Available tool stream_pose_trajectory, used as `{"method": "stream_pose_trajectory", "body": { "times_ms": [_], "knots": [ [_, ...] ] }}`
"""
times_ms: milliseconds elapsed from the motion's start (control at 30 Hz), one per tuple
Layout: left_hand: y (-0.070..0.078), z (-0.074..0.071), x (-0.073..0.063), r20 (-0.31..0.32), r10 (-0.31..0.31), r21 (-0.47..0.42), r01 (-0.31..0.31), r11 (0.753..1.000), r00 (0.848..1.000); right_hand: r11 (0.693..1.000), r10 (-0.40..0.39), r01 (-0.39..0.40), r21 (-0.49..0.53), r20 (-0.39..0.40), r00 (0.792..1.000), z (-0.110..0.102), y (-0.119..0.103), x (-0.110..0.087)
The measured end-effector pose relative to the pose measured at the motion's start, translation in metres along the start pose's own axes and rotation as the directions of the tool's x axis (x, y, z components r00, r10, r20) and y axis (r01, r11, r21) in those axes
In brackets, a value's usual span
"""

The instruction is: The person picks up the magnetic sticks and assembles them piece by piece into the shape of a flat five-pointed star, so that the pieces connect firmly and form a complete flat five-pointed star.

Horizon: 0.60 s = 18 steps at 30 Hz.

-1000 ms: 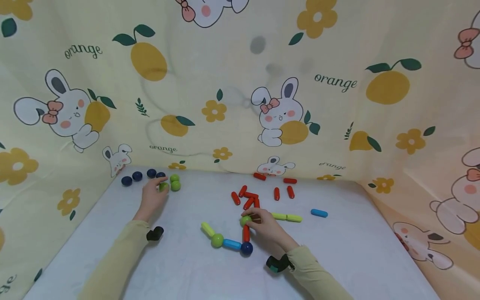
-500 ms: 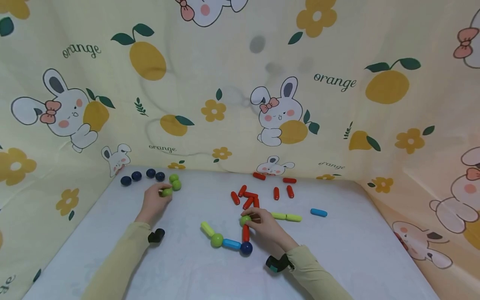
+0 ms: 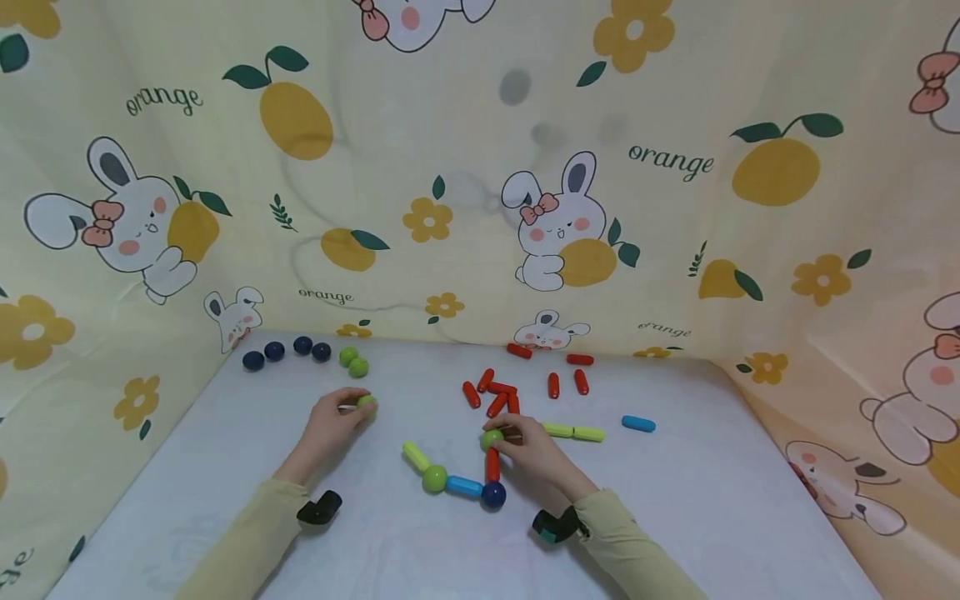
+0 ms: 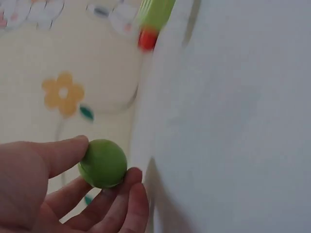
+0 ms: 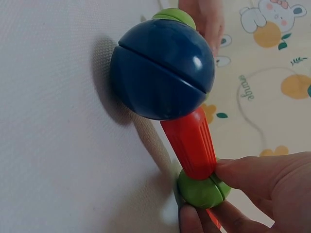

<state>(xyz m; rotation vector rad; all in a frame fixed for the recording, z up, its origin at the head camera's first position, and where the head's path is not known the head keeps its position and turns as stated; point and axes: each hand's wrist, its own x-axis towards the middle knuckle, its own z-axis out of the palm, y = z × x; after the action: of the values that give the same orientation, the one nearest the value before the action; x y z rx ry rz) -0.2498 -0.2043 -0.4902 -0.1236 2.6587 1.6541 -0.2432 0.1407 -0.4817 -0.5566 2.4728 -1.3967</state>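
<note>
My left hand [image 3: 335, 422] pinches a green ball [image 4: 103, 163] between thumb and fingers, over the left middle of the table. My right hand [image 3: 534, 450] grips another green ball [image 5: 204, 189], which sits on the far end of a red rod [image 5: 190, 143]. That rod runs to a dark blue ball [image 5: 163, 70] at the near corner of a joined chain. From the blue ball a light blue rod [image 3: 464, 487] leads left to a green ball [image 3: 434, 478], and a yellow-green rod [image 3: 416, 457] sticks out from it. The chain lies on the white table.
Several dark blue balls [image 3: 274, 351] and two green balls [image 3: 358, 367] sit at the back left. Several loose red rods [image 3: 553, 385] lie at the back, right of centre. Two yellow-green rods [image 3: 588, 433] and a light blue rod [image 3: 638, 423] lie beyond and right of my right hand.
My left hand has taken a green ball from the group at the back left and brought it nearer and to the right. My right hand has stayed on its ball.
</note>
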Motion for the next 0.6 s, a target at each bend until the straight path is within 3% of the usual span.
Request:
{"method": "stream_pose_trajectory", "body": {
  "times_ms": [167,300,600],
  "knots": [
    [0.010,0.023,-0.018,0.077,-0.012,-0.088,0.019,0.996,0.997,1.000,-0.001,0.001,-0.005,0.004,1.000,0.000,0.006,0.003],
    [0.016,0.032,-0.025,0.123,-0.015,-0.164,0.035,0.986,0.992,1.000,-0.006,0.006,-0.002,0.005,1.000,0.000,0.007,0.004],
    [0.018,0.041,-0.032,0.165,-0.002,-0.158,0.028,0.987,0.986,1.000,-0.009,0.009,0.006,0.001,1.000,0.000,0.007,0.003]
  ]
}}
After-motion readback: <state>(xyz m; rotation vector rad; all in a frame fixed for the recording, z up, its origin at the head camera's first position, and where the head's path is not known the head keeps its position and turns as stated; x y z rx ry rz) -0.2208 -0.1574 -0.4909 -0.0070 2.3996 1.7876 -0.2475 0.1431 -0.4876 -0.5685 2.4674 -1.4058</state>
